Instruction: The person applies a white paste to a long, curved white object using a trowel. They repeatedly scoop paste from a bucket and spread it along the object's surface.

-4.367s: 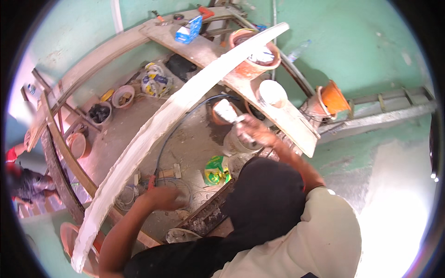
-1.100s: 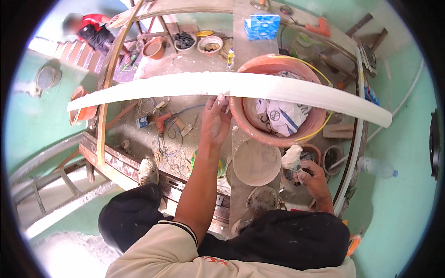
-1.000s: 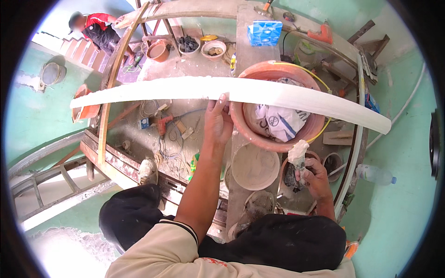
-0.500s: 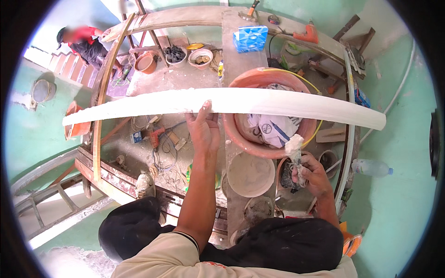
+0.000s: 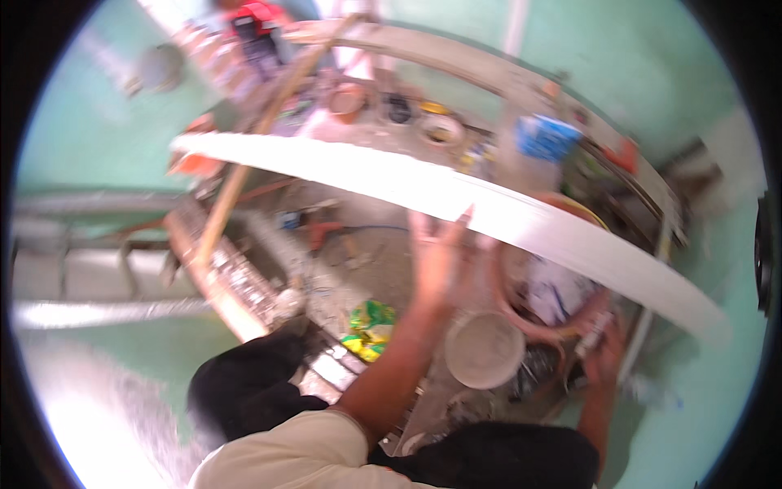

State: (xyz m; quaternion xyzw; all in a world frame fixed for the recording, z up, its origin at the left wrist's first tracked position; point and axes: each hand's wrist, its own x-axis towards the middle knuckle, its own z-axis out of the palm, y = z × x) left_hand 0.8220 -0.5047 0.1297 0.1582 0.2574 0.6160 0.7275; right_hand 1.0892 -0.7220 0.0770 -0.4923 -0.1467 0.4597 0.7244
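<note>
A long white plaster cornice strip (image 5: 366, 175) spans the view, sloping down to the right. My left hand (image 5: 440, 257) grips its near edge around the middle, thumb on the face and the other fingers mostly hidden beneath. Low on the right, my right hand (image 5: 604, 352) is closed around a plaster-caked hand tool (image 5: 593, 332), blurred by motion; its exact kind does not show. Behind the strip's right part sits a big orange basin (image 5: 498, 285) with a white printed sack (image 5: 554, 289) in it. A round pale pan (image 5: 485, 350) stands between my forearms.
Wooden scaffold planks (image 5: 220, 216) and a far beam (image 5: 423, 55) frame the platform. A blue box (image 5: 547, 137), an orange drill (image 5: 326, 235) with cables, and small tubs (image 5: 441, 129) lie about. A person in red (image 5: 257, 24) is on the stairs at the far left.
The view has swung, so the scene sits turned and shifted right. The strip now slopes down to the right instead of lying nearly level. Both hands keep their holds; the tool appears lower.
</note>
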